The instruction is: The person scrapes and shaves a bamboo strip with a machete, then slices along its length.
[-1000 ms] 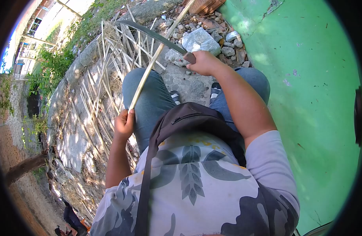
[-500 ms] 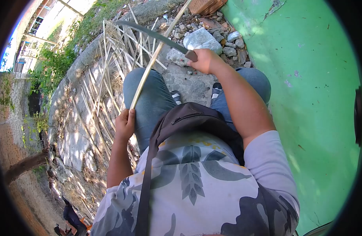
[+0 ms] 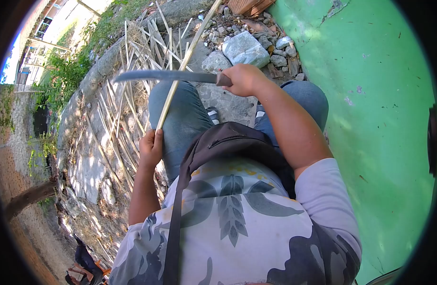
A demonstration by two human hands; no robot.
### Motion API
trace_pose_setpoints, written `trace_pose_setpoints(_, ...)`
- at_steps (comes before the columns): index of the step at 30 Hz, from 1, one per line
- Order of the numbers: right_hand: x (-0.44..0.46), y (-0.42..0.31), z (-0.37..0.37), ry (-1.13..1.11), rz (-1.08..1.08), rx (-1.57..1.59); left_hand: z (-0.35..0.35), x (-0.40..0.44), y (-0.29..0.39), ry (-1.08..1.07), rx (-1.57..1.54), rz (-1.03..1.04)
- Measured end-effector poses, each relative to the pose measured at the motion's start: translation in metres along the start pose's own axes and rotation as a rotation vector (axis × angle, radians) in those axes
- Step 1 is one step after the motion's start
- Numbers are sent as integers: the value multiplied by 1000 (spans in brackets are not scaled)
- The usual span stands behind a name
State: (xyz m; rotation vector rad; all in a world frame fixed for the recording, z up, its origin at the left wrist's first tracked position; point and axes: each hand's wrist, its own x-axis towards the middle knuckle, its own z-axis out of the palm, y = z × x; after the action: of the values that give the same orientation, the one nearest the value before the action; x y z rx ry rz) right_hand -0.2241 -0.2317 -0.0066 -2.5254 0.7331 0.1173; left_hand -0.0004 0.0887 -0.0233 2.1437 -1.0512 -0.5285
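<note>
My left hand is closed around the lower end of a long, pale strip, bamboo or wood by its look. The strip slants up and to the right past my left knee, and its far end leaves the top of the view. My right hand grips the brown handle of a machete. Its long dark blade points left and crosses the strip above my left knee. Whether the edge touches the strip I cannot tell. My fingers hide part of the handle.
Many similar pale strips lie heaped on the rough ground to the left. A large whitish stone sits among rubble ahead. Green floor spans the right side. At the lower left, another person is partly visible.
The machete has come down and toward me along the strip, its blade turning from slanted to nearly level. My left hand and the strip have hardly moved.
</note>
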Motion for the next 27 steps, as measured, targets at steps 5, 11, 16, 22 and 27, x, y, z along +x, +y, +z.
trace_pose_setpoints(5, 14, 40, 12, 199, 149, 301, -1, 2, 2, -19, 33, -37)
trace_pose_setpoints(11, 3, 12, 14, 7, 50, 121, -2, 6, -9, -65, -29, -40)
trace_pose_setpoints(16, -2, -17, -2, -79, -64, 8, -1, 3, -5, -29, -28, -20)
trace_pose_setpoints(22, 10, 35, -1, 129, 170, 382, -2, 3, -2, -10, 73, -25)
trace_pose_setpoints(27, 7, 36, 11, 75, 121, 336, 0, 8, -9, -36, 42, -28)
